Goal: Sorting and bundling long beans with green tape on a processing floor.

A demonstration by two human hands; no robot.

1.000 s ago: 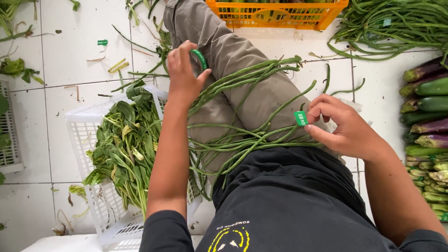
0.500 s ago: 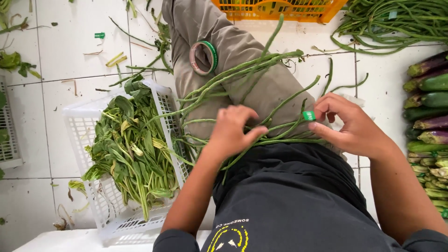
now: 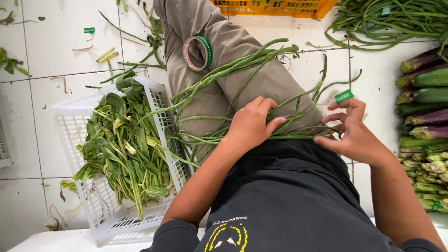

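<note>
Long beans [image 3: 242,79] lie draped across the person's lap and khaki trouser leg [image 3: 219,37]. Their long axis runs diagonally, from the gathered ends at the lap up and away toward the knee, where the tips fan out. More strands trail off toward the white plastic basket [image 3: 70,121] of leafy greens [image 3: 126,144].

Left hand [image 3: 252,123] rests palm down on the gathered end of the bundle, fingers curled loosely over the strands; it presses rather than fully closes round them. Right hand [image 3: 352,133] is just beside the same end, on the outer side, fingers spread and half open. A short strip of green tape [image 3: 344,96] sticks up from its fingertips, pinched or stuck there, cannot tell which. Its thumb touches the bean strands at the lap.

The left hand is the nearer one to the bundle's middle; the right sits at the edge. A roll of green tape [image 3: 197,53] rests on the trouser leg, further up beyond the beans, well apart from both hands.

To the right, eggplants and cucumbers [image 3: 422,88] are stacked; a loose pile of long beans [image 3: 396,21] lies on the tiles beside an orange crate [image 3: 275,7].
</note>
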